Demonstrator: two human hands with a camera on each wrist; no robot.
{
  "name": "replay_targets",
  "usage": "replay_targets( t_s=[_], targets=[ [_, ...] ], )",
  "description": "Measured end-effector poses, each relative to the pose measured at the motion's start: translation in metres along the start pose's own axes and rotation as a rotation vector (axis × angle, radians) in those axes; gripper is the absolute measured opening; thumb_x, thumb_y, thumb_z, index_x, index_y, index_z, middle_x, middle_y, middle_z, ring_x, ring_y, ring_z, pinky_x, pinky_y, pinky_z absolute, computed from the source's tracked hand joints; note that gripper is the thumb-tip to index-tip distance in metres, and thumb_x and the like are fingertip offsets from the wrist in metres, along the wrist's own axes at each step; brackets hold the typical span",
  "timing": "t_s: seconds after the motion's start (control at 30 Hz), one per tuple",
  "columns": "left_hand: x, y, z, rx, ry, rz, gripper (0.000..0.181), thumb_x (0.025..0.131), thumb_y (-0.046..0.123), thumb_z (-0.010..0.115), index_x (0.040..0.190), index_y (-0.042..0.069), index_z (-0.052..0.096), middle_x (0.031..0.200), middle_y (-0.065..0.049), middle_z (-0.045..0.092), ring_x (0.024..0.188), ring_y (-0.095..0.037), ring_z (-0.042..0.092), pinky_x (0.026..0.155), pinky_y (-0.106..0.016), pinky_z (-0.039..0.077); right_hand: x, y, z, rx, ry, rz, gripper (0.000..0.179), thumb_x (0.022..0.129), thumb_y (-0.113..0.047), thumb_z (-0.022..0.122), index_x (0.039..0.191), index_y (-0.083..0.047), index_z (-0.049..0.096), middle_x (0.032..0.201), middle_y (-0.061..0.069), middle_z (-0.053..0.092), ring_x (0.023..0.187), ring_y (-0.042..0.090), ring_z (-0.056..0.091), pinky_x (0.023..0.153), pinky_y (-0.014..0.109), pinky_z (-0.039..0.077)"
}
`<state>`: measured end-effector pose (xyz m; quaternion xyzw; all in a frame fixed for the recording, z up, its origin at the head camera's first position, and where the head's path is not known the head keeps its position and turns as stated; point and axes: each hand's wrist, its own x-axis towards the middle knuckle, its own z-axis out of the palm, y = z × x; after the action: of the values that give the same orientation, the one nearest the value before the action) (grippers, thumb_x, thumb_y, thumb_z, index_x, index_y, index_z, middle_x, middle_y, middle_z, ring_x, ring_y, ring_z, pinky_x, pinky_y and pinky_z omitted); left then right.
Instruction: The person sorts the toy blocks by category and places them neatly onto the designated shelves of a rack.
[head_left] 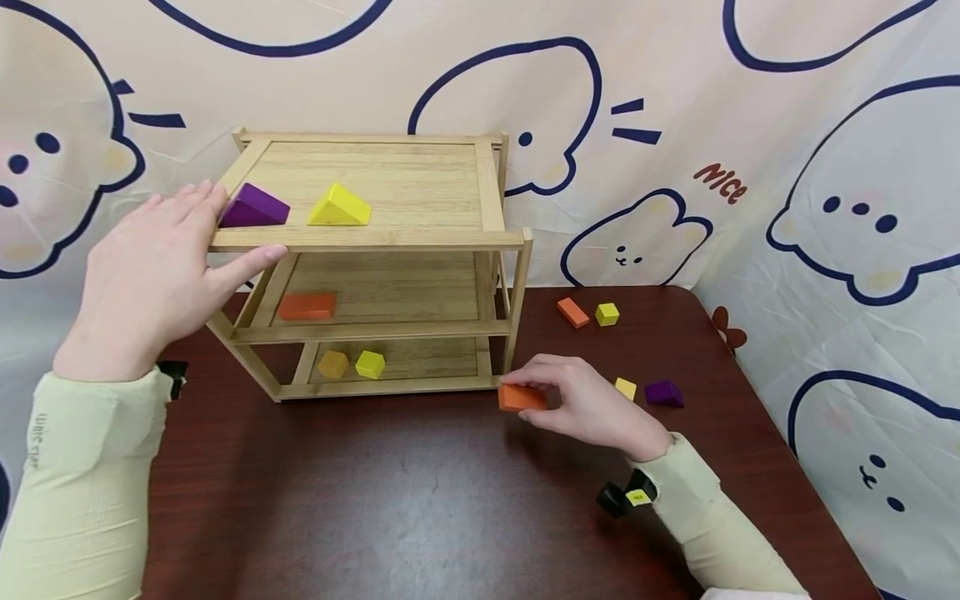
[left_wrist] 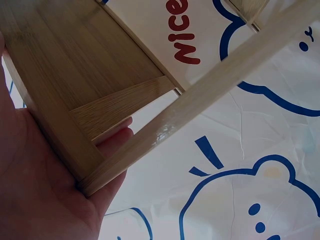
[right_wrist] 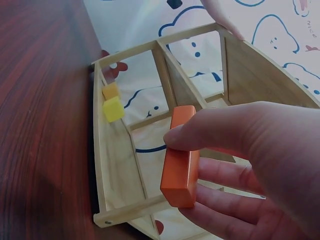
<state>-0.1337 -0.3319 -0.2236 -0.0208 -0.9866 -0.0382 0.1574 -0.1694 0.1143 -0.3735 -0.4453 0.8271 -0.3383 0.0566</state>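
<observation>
My right hand [head_left: 577, 400] pinches an orange rectangular block [right_wrist: 177, 165] between thumb and fingers, by the lower right front corner of a wooden three-tier shelf [head_left: 390, 242]. My left hand [head_left: 157, 267] rests on the shelf's top left front corner, thumb along the front rail and fingers stretched along the side. Close to those fingertips, a purple wedge-shaped block [head_left: 255, 207] lies on the top tier beside a yellow triangular block [head_left: 339, 206]. An orange block [head_left: 307, 306] lies on the middle tier. Down on the bottom tier are a darker yellow block [head_left: 333, 364] and a yellow cube [head_left: 370, 364].
On the dark table [head_left: 375, 492], right of the shelf, lie another orange block [head_left: 573, 312] and a small yellow cube [head_left: 607, 314]. Nearer are a pale yellow block [head_left: 626, 388], partly behind my right hand, and a purple block [head_left: 664, 393]. A printed cloth [head_left: 637, 50] hangs behind.
</observation>
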Motion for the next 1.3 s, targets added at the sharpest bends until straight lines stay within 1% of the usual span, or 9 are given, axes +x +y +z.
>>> replay_targets(
  t_s=[0.27,0.43,0.6,0.67,0.77,0.9,1.0,1.1,1.3],
  targets=[
    [0.000,0.000,0.000,0.003,0.007,0.005,0.098,0.096,0.069,0.050,0.159,-0.003,0.024,0.156,-0.034,0.029,0.145,-0.050,0.026,0.124,-0.049,0.009,0.010,-0.008,0.003,-0.015,0.001,-0.035,0.045,0.087,-0.011,0.081,0.130,-0.018,0.070,0.112,-0.010,0.066,0.089,0.011,0.058,0.068,0.034,0.055],
    [0.000,0.000,0.000,0.000,0.008,0.006,0.098,0.096,0.069,0.050,0.159,-0.003,0.024,0.156,-0.034,0.029,0.145,-0.050,0.026,0.124,-0.049,0.009,0.017,-0.014,0.004,-0.015,-0.003,-0.055,0.044,0.088,-0.012,0.080,0.131,-0.018,0.070,0.114,-0.010,0.066,0.090,0.011,0.058,0.066,0.035,0.054],
    [0.001,0.000,0.000,0.001,0.004,0.003,0.098,0.096,0.069,0.050,0.159,-0.002,0.024,0.157,-0.033,0.029,0.145,-0.050,0.026,0.124,-0.048,0.009,0.025,-0.018,0.007,-0.022,0.001,-0.080,0.044,0.089,-0.014,0.079,0.131,-0.021,0.069,0.114,-0.010,0.065,0.087,0.010,0.057,0.062,0.028,0.051],
    [0.001,-0.001,0.001,0.002,0.006,0.008,0.098,0.097,0.069,0.050,0.158,-0.004,0.024,0.157,-0.034,0.029,0.145,-0.050,0.026,0.124,-0.048,0.008,0.028,-0.020,0.009,-0.023,0.005,-0.097,0.044,0.089,-0.013,0.079,0.131,-0.021,0.069,0.113,-0.010,0.064,0.086,0.010,0.057,0.062,0.028,0.051],
    [0.001,-0.002,0.001,0.002,0.010,0.015,0.098,0.097,0.068,0.050,0.157,-0.005,0.026,0.156,-0.034,0.029,0.145,-0.050,0.026,0.124,-0.047,0.008,0.033,-0.022,0.012,-0.017,0.006,-0.122,0.044,0.089,-0.013,0.079,0.131,-0.020,0.069,0.113,-0.010,0.064,0.086,0.009,0.057,0.063,0.028,0.052],
    [0.001,-0.002,0.002,-0.001,0.006,0.013,0.098,0.097,0.069,0.049,0.157,-0.005,0.025,0.156,-0.034,0.028,0.145,-0.050,0.026,0.124,-0.047,0.007,0.039,-0.024,0.015,0.002,-0.004,-0.133,0.044,0.089,-0.012,0.078,0.132,-0.018,0.069,0.112,-0.011,0.064,0.087,0.009,0.057,0.065,0.032,0.054],
    [0.001,-0.002,0.002,-0.002,0.006,0.012,0.099,0.097,0.069,0.050,0.157,-0.005,0.025,0.156,-0.035,0.028,0.145,-0.050,0.026,0.124,-0.047,0.008,0.044,-0.027,0.017,-0.003,-0.008,-0.140,0.044,0.089,-0.011,0.078,0.132,-0.017,0.070,0.112,-0.011,0.063,0.086,0.008,0.056,0.064,0.031,0.053],
    [0.000,-0.002,0.003,0.000,0.011,0.014,0.099,0.096,0.068,0.050,0.157,-0.005,0.026,0.156,-0.035,0.029,0.145,-0.050,0.027,0.124,-0.047,0.008,0.048,-0.030,0.017,-0.026,-0.010,-0.148,0.044,0.088,-0.010,0.078,0.131,-0.016,0.070,0.114,-0.010,0.064,0.087,0.008,0.055,0.064,0.026,0.050],
    [0.001,-0.001,0.002,0.002,0.005,0.005,0.098,0.097,0.068,0.050,0.158,-0.004,0.024,0.156,-0.034,0.029,0.145,-0.050,0.025,0.124,-0.048,0.008,0.058,-0.038,0.017,-0.027,-0.024,-0.147,0.044,0.089,-0.011,0.077,0.132,-0.016,0.069,0.118,-0.006,0.065,0.093,0.009,0.056,0.072,0.029,0.055]
  ],
)
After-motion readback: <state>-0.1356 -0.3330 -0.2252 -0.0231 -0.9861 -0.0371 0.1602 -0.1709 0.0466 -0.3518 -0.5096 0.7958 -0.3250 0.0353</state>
